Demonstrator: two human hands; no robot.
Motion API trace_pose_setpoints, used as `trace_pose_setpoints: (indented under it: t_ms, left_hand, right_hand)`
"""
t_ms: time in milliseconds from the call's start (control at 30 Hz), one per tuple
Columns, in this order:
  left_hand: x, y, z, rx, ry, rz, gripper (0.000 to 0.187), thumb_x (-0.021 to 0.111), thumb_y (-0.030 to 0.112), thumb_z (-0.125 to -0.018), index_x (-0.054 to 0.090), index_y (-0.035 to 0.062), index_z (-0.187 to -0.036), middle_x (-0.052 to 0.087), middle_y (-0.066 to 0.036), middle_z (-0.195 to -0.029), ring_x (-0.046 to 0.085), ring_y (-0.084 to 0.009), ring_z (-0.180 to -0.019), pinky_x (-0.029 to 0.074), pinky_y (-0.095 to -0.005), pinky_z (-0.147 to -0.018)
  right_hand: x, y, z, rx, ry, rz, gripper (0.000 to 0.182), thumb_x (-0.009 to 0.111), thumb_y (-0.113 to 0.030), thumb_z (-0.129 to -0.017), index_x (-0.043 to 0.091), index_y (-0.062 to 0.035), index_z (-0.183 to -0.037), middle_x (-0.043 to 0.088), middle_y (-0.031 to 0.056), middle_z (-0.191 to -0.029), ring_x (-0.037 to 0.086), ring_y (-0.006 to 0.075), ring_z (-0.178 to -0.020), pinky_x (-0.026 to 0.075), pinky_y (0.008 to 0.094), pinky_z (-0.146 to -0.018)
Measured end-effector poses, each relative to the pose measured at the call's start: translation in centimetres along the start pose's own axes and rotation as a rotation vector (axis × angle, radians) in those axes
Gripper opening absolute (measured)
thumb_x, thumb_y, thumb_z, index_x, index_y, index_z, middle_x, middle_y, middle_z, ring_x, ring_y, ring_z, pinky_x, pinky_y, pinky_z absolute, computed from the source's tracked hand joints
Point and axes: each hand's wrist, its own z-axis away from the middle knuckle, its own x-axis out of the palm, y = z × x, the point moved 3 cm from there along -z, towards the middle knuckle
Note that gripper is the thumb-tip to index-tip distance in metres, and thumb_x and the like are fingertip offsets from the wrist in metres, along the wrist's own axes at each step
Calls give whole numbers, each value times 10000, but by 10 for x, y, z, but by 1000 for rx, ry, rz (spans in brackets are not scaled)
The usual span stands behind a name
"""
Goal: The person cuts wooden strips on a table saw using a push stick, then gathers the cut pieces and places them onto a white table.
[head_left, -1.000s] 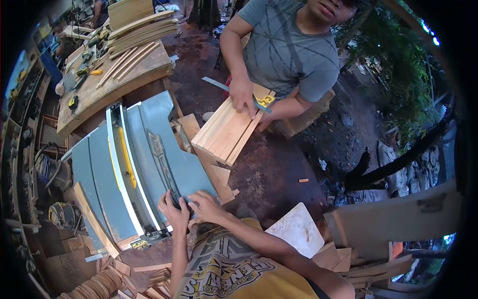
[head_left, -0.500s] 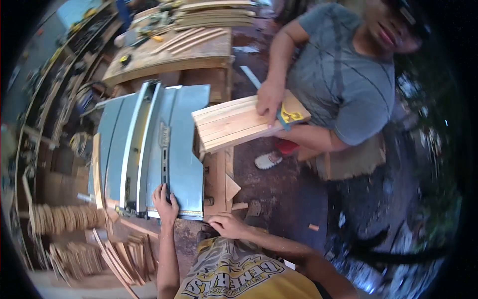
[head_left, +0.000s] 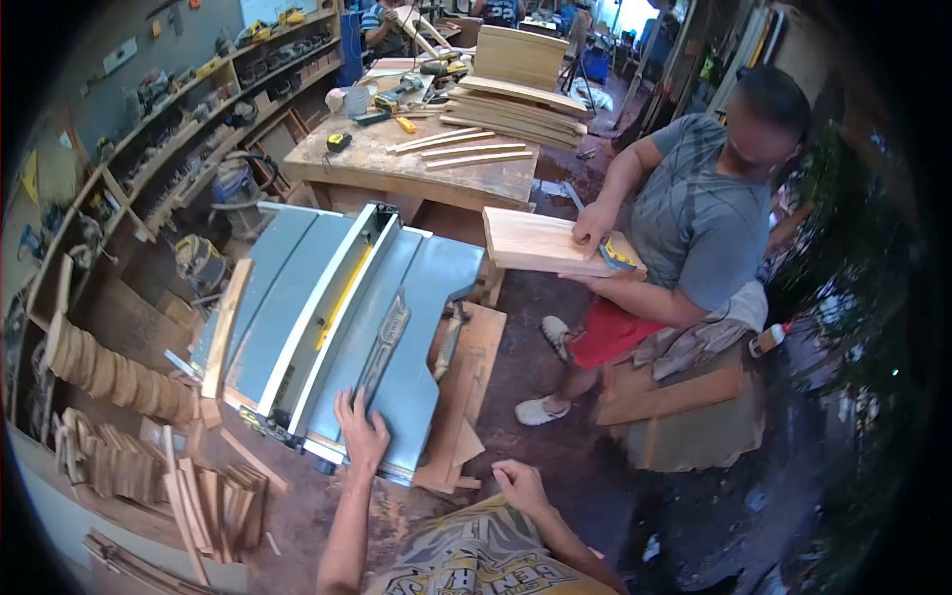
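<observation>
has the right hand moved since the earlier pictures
Yes: judged against the blue table, the right hand has moved right, from its near edge to clear of it.

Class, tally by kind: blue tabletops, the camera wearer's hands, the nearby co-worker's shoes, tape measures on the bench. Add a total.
Blue tabletop: 1
Left hand and right hand: 2
Shoes: 2
Tape measure: 1
Total: 6

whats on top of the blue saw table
A long white-edged fence, a dark slotted plate and the left hand. A curved wooden strip overlaps its left side. The tabletop directly under the hand and strip is covered.
</observation>
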Motion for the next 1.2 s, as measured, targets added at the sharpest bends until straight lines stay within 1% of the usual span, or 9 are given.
trace_pose_setpoints:
  t_ms: [200,300,367,600,833,900,967,1067,1200]
  left_hand:
    - [64,62,-71,159,-82,281,421,596,28,-758,565,-11,-1176,523,-226,-1195,480,-410,-1149,392,-476,-1003]
    - [117,85,-124,192,-186,331,385,611,41,-763,581,-13,-1143,532,-224,-1172,496,-399,-1122,424,-462,-967]
    - [156,95,-165,195,-223,303,366,622,52,-769,589,-14,-1127,534,-224,-1170,498,-393,-1118,434,-457,-953]
    - [280,73,-275,167,-204,70,336,607,99,-816,585,-41,-1121,532,-227,-1164,490,-387,-1130,421,-457,-976]
    - [284,85,-290,43,-194,-36,302,594,51,-797,593,-35,-1087,540,-197,-1125,515,-371,-1102,436,-443,-957]
    - [285,84,-295,28,-215,-58,304,596,46,-781,599,-18,-1078,545,-185,-1118,533,-364,-1077,447,-444,-935]
    - [286,83,-296,5,-235,-64,307,601,50,-775,601,-10,-1076,546,-180,-1122,539,-360,-1074,450,-447,-927]
    - [286,80,-299,-22,-256,-77,329,613,58,-754,611,29,-1082,551,-161,-1125,544,-354,-1080,455,-442,-916]
    - [289,75,-301,-47,-275,-83,363,616,64,-739,616,70,-1102,557,-136,-1123,547,-331,-1087,457,-420,-905]
  right_hand:
    - [-54,-51,-115,-473,30,297,194,615,-133,-861,664,-17,-1010,649,158,-835,641,283,-704,509,370,-641]
    - [-84,-96,-216,-509,17,319,174,615,-92,-855,650,-5,-1002,636,141,-813,638,251,-711,510,351,-653]
    - [-86,-97,-305,-612,12,247,173,592,-84,-850,639,-1,-994,623,158,-808,630,309,-708,516,371,-673]
    - [-85,-53,-596,-706,65,496,334,535,-34,-804,591,-51,-1133,541,212,-1132,505,394,-1103,434,491,-901]
    - [-87,-80,-799,-572,271,614,549,557,-34,-804,467,-58,-1345,429,225,-1368,391,421,-1267,315,496,-1082]
    - [-79,-72,-870,-518,224,733,628,629,-104,-795,428,-84,-1390,368,220,-1438,347,403,-1323,279,487,-1123]
    - [-93,-92,-901,-484,163,996,683,678,-158,-774,417,-79,-1400,412,212,-1405,390,393,-1299,289,487,-1122]
    - [-86,-82,-974,-430,-199,986,652,682,-155,-754,468,-112,-1368,480,173,-1356,447,364,-1262,323,483,-1099]
    - [-62,-102,-997,-684,-230,934,520,665,-112,-728,595,-193,-1237,557,96,-1274,484,290,-1239,367,460,-1051]
